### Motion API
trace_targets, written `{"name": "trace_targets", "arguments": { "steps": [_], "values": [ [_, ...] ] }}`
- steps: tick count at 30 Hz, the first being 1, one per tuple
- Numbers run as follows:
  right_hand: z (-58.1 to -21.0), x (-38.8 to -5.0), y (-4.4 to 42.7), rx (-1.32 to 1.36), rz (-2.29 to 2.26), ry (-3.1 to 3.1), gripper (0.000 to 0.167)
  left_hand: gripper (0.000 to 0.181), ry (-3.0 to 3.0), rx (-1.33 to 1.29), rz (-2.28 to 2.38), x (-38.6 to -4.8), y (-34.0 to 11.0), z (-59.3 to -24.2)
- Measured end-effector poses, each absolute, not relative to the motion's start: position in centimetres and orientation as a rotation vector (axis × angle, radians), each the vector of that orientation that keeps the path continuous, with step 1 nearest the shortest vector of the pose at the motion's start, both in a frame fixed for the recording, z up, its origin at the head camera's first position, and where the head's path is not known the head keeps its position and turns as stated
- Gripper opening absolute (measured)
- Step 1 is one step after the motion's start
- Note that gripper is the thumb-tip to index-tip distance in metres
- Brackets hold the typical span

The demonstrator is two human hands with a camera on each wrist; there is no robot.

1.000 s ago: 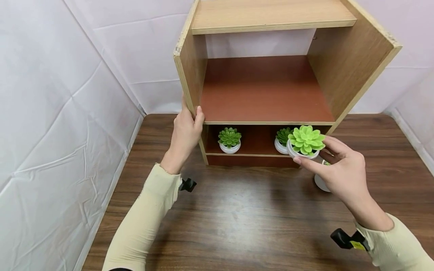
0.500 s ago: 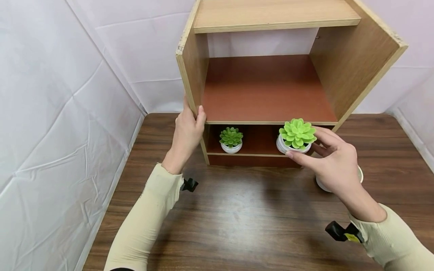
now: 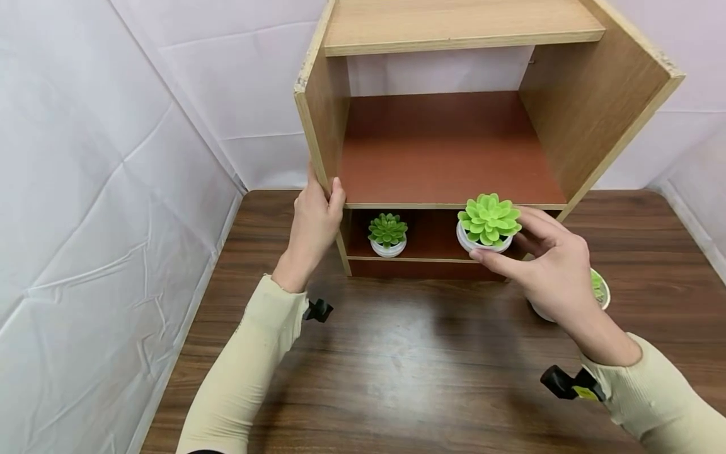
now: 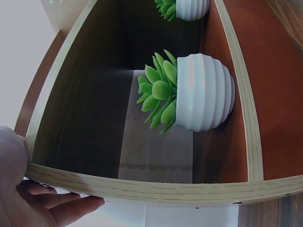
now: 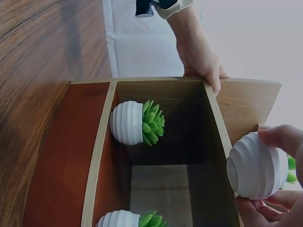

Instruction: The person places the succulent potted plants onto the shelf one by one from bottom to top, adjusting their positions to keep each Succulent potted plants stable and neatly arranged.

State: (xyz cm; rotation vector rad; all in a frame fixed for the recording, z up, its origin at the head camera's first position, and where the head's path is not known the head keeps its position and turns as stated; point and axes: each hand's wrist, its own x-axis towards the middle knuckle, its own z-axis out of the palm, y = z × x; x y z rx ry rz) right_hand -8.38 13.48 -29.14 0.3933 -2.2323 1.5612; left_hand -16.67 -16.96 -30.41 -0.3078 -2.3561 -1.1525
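Note:
Held between the thumb and fingers of my right hand (image 3: 553, 265) is a potted succulent (image 3: 489, 221), bright green in a ribbed white pot. In the head view it appears at the front edge of the middle shelf (image 3: 454, 151). My left hand (image 3: 314, 214) grips the left side panel of the wooden shelf unit (image 3: 316, 126), thumb inside and fingers behind. On the lower shelf stands another potted succulent (image 3: 388, 234), at the left. A further potted succulent (image 5: 124, 219) shows on that shelf in the right wrist view; in the head view the held pot hides it.
Behind my right wrist a white pot (image 3: 600, 290) with green in it stands on the brown wooden table (image 3: 386, 378), partly hidden. The unit's top board (image 3: 465, 25) overhangs the middle shelf. White sheeting (image 3: 113, 208) walls the left and back.
My right hand has moved left and slightly up with the potted succulent, now covering the right-hand plant on the lower shelf. The left hand keeps its grip on the panel.

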Motion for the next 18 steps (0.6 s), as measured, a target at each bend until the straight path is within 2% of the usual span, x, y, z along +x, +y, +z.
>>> {"name": "trace_targets", "arguments": {
  "steps": [18],
  "values": [
    [-27.9, -9.3, 10.9, 0.425, 1.531, -2.272, 0.056, 0.054, -2.352, -0.32, -1.174, -16.6, -17.0, -30.3]
  ]
}}
